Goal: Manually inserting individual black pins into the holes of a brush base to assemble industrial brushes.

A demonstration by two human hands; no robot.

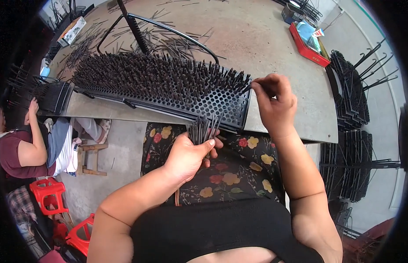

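Note:
My left hand (186, 153) is closed around a bundle of thin dark sticks (199, 131), their tips pointing up and away from me. My right hand (277, 107) pinches thumb and forefinger together on a thin dark stick (248, 88) at the far right corner of the black perforated rack (221, 107). Dark sticks (142, 76) stand upright and crowded in the rack's holes over most of its length. Bare holes show at the near right end, just beyond the bundle. The lower end of the pinched stick is hard to make out.
A curved metal handle (169, 27) rises behind the rack. Loose sticks (169, 44) litter the table (243, 39). A red tray (309, 50) sits at far right; stacked black racks (351, 92) stand beyond. At left, a person (26, 149) works near red stools (48, 193).

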